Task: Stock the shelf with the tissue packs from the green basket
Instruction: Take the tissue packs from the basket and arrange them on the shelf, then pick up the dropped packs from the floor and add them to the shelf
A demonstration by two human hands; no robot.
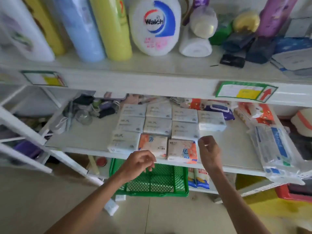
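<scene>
Hovering just in front of the shelf [236, 154], both hands are empty. The left hand [140, 162] hangs over the green basket [152, 181] with its grip loosely curled on nothing, and the right hand [208, 149] is raised beside the front row with thumb and fingers nearly together, pinching nothing that I can see.

The tissue packs [157, 126] lie flat on the shelf in tidy rows, edges touching, labels up, which saves room and lets each pack be read from the front. Two orange-printed packs [183, 151] sit at the front edge, nearest the hands, probably the easiest spot to reach. One white pack [211, 121] starts a fourth column on the right, with bare shelf in front of it.

What shows of the basket on the floor below the shelf looks empty through its mesh, though its far part is hidden by the shelf. A small white packet [111, 207] lies on the floor [50, 191] near the basket's corner; whether it is tissue I cannot tell. The stocking seems nearly done.
</scene>
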